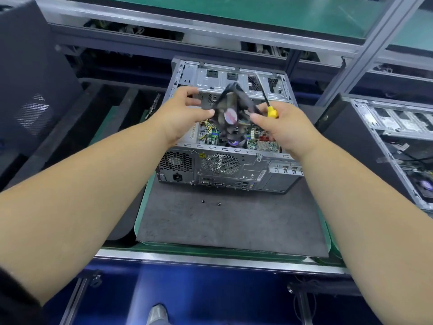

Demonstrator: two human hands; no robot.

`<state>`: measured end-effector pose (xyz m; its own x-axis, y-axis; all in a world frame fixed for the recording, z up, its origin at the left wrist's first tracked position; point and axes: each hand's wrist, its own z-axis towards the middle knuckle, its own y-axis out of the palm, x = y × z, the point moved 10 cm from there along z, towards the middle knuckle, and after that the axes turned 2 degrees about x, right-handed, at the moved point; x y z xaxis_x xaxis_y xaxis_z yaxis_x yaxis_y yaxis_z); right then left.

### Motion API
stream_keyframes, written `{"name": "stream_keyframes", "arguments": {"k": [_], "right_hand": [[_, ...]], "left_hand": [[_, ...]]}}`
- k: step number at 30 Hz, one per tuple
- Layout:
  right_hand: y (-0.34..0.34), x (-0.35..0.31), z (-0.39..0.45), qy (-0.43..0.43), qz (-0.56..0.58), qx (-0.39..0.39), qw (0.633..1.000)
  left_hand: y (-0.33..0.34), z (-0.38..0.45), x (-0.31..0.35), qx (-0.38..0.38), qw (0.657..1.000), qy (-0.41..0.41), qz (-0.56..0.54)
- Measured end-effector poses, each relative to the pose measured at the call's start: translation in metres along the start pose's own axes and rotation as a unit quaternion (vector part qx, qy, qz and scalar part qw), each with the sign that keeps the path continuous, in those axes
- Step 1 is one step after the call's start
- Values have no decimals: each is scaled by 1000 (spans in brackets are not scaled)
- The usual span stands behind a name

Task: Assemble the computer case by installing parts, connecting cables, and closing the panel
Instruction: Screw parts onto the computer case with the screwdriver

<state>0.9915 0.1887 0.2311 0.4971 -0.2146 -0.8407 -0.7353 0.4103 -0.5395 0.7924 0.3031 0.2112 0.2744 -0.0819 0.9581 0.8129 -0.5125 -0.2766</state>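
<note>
- Fan cooler (230,113) hangs blurred above the open computer case (225,137), pinched between both grips: left hand (185,113) thumb on its left edge.
- Right hand (278,127) also clasps the screwdriver (269,106); keep its tip clear.
- Lower it level onto the board beneath.

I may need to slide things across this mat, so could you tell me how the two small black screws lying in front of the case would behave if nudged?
The two screws look tiny and probably light, so a brush would likely scatter them. On the flat grey mat they may roll in a curve. They are dark, so easy to lose.
</note>
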Motion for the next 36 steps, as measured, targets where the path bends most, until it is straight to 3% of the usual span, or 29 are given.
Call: {"name": "stream_keyframes", "arguments": {"k": [3,5,10,15,21,31,36], "right_hand": [[7,-4,-2,-24,-137,-50,989],[19,-1,-5,-22,-160,-96,982],[34,4,-7,-15,-156,-128,979],[42,4,-6,-20,-213,-150,965],[28,7,-11,-23,-172,-93,980],[35,1,-16,-31,-264,-89,960],[36,0,-17,-27,-282,-88,955]], "left_hand": [[1,-9,14,-28,991,81,100],[12,-16,21,-66,973,130,178],[25,-22,14,-87,954,149,244],[36,-22,9,-117,906,178,366],[34,-20,13,-84,907,187,367],[35,-16,10,-92,917,164,352],[35,-23,4,-102,885,184,416]]}}
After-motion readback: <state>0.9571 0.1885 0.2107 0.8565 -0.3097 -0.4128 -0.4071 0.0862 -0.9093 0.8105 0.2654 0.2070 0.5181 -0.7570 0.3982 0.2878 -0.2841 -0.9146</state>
